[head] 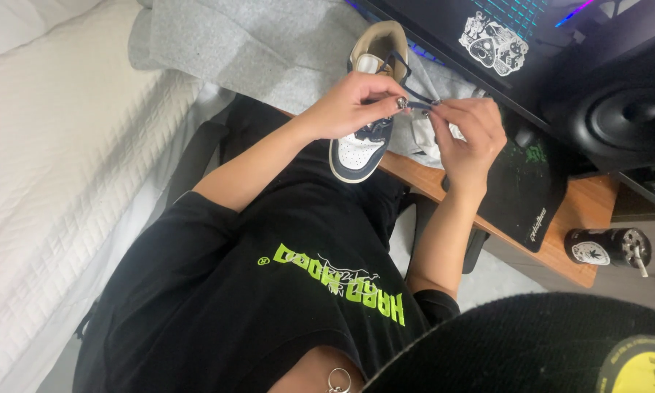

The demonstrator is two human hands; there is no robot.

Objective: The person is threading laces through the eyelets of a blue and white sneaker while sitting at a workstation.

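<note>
A dark blue lace (pixel 418 98) is pinched between the fingertips of the left hand (pixel 353 102) and the right hand (pixel 467 135), both closed on it just above a navy and white shoe (pixel 367 138). The shoe is stood on the edge of the wooden desk (pixel 560 240), toe toward the person. The lacing appears only partly done, the upper eyelets seemingly unthreaded. A black mat (pixel 520 193), a speaker (pixel 622 116) and a bed (pixel 58 145) are seen around

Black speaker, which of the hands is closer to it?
Right. The right hand pinches the shoelace between sneaker and speaker; the left hand is farther off, over the sneaker.
</note>
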